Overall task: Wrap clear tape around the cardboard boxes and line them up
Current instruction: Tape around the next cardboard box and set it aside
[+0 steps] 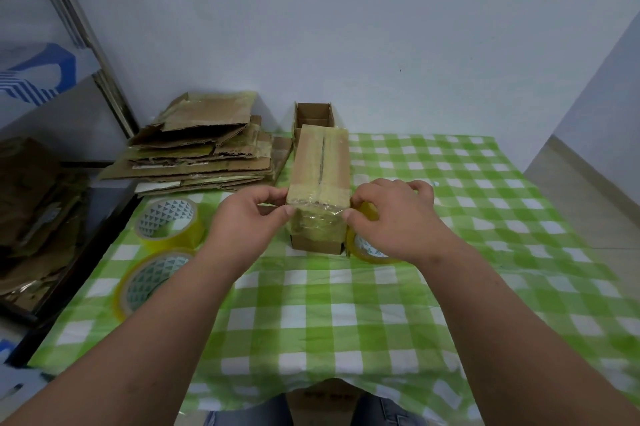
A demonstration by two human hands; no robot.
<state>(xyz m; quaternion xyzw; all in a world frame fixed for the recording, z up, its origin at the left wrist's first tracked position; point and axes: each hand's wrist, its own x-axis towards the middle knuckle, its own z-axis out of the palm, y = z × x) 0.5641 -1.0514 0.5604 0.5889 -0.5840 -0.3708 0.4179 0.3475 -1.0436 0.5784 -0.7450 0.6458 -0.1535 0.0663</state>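
Observation:
A long closed cardboard box (320,162) lies on the green checked tablecloth (346,321), its near end wrapped in glossy clear tape. My left hand (249,217) grips the box's near left corner, thumb on the front face. My right hand (391,214) holds a yellowish tape roll (367,249) against the box's near right side, thumb at the top corner. Behind the box stands an open empty cardboard box (313,117).
Two more tape rolls (169,221) (149,281) lie at the left of the table. A pile of flattened cardboard (201,148) sits at the back left. More cardboard scraps (31,210) fill a dark tray beyond the table's left edge. The wall is close behind.

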